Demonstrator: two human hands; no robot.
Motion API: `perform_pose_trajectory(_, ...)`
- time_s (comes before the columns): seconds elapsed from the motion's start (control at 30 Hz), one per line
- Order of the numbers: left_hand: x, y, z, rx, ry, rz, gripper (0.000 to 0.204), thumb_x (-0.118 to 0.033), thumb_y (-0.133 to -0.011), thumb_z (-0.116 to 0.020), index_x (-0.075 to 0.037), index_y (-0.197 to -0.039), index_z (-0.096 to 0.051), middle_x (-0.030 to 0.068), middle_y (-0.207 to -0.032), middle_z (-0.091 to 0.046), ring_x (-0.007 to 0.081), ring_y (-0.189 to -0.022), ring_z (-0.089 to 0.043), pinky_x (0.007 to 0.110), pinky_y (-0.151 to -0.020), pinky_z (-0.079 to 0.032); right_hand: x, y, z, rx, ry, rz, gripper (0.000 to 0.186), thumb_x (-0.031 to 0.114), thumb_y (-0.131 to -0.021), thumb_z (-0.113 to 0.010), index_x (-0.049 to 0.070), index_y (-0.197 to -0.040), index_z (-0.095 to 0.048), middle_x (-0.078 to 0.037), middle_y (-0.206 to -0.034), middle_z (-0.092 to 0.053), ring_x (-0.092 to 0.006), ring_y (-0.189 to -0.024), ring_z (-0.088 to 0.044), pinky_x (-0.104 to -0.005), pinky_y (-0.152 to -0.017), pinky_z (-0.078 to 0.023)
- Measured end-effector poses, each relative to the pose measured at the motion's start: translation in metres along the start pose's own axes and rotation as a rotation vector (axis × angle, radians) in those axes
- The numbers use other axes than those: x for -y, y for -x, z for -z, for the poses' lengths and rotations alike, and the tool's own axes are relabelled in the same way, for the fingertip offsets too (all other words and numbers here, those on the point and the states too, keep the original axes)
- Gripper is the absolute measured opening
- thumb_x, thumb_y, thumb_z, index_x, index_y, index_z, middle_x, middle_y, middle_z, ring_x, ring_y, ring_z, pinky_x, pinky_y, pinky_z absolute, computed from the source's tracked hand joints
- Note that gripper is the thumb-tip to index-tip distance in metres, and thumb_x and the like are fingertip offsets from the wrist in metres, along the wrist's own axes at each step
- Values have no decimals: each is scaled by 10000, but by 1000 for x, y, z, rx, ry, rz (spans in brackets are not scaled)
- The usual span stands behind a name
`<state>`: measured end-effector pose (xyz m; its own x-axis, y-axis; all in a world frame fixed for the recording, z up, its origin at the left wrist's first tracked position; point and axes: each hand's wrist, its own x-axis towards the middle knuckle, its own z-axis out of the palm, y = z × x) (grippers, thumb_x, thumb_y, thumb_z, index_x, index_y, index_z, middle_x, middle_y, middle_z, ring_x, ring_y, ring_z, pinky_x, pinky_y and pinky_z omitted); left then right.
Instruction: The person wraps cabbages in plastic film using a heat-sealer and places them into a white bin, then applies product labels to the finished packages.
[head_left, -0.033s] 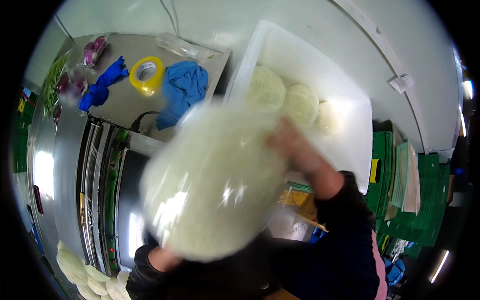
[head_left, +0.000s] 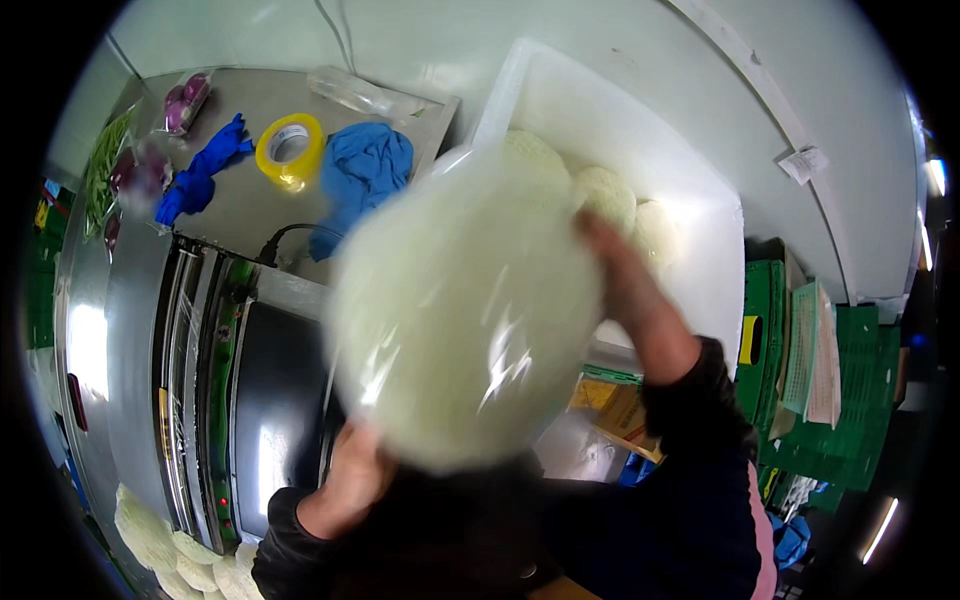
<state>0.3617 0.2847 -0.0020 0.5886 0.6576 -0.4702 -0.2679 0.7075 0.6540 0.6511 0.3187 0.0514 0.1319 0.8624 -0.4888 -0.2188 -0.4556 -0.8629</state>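
Between my two hands is a large, round, pale green head of produce (head_left: 465, 310), cabbage-like and covered in shiny clear film. It is blurred by motion, so its exact kind is hard to make out. My left hand (head_left: 358, 468) grips its lower left edge, with the fingertips partly hidden behind it. At its upper right side my right hand (head_left: 625, 275) presses against it, fingers bent round the edge. Behind it, a white foam box (head_left: 690, 180) holds several similar pale green heads (head_left: 603, 198).
To the left stands a film-wrapping machine (head_left: 285, 400) with a dark plate. The metal table (head_left: 250, 105) bears a yellow tape roll (head_left: 291, 150), blue cloth (head_left: 365, 165), blue glove (head_left: 207, 170) and bagged purple onions (head_left: 185, 100). More pale heads (head_left: 145, 535) lie lower left; green crates (head_left: 850, 400) stand right.
The wrapped pale green head has shifted up and to the right. My left hand has risen and shows more fully beside it; my right hand has moved slightly right with it.
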Motion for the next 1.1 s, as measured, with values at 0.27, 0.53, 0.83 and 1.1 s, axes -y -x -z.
perform_pose_trajectory(0.27, -13, -82, -33, 110, -1108, -616, 800, -221, -803, -714, 27, -1420, -270, 319, -1467, -228, 462, -1353, -277, 470, -1095, -265, -114, -88, 137, -151, -32, -360, 769, 595, -826, -605, 86, -1380, -446, -73, -1319, -533, -201, -1215, -497, -382, -994, -424)
perform_pose_trajectory(0.53, -3, -97, -38, 86, -1282, -573, 857, -106, -757, -742, 27, -1435, -234, 310, -1466, -236, 472, -1332, -297, 475, -1085, -293, -140, -124, 150, -83, 668, -260, 687, 582, -854, -578, 33, -1268, -558, -88, -1169, -618, -251, -1086, -575, -382, -925, -435)
perform_pose_trajectory(0.83, 16, -103, -18, 35, -1130, -784, 738, -101, -745, -736, 41, -1357, -348, 273, -1392, -349, 443, -1288, -371, 476, -1039, -363, -192, -153, 124, 357, 1648, 690, 515, 328, -770, -703, 50, -1179, -556, -169, -1184, -562, -374, -1190, -447, -525, -1037, -308)
perform_pose_trajectory(1.1, -41, 65, 86, -355, -649, -669, 514, -135, -871, -632, -10, -1328, -432, 198, -1285, -500, 324, -1128, -561, 368, -881, -501, -73, -238, 239, -486, 1159, 356, 305, 338, -889, -577, 49, -984, -602, -100, -963, -566, -243, -939, -497, -380, -862, -387)
